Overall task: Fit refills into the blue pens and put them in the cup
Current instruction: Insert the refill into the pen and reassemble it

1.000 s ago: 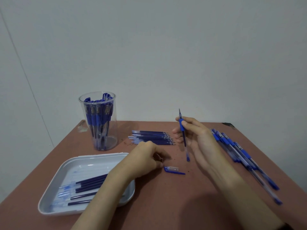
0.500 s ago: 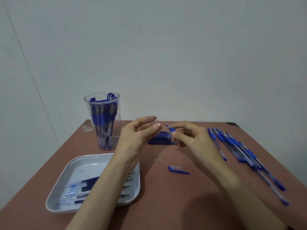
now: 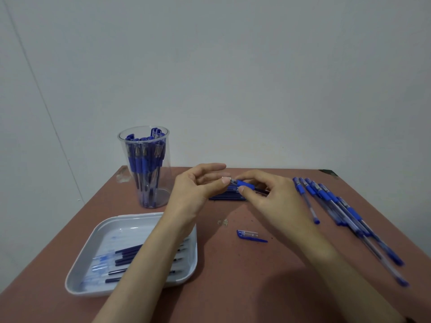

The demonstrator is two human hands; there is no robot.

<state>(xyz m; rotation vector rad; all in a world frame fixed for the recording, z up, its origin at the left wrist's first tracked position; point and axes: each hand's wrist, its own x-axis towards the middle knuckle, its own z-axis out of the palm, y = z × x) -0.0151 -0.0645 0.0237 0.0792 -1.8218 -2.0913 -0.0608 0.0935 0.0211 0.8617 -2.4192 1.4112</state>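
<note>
Blue pen: held in the air above the middle of the table, lying nearly level, between both hands. Right hand: thumb and fingers curled round the pen's blue grip. Left hand: thumb and a curled finger pinch the pen's grey tip end, index finger stretched out above. Cup: clear, upright, far left part of the table, well apart from the hands, packed with capped blue pens standing on end. Refills: a flat dark-blue bundle on the table, behind and partly hidden by the hands. Loose pens: a row lying side by side along the right side of the table, running diagonally toward the near right edge; the nearest ends are blurred. Pen cap: one, clear with a blue clip, lying alone on the table below the right hand. Tray: white, shallow, near left, under the left forearm, holding several refills with dark and clear sections; count cannot be told. Wall: plain, pale, behind the table.
</note>
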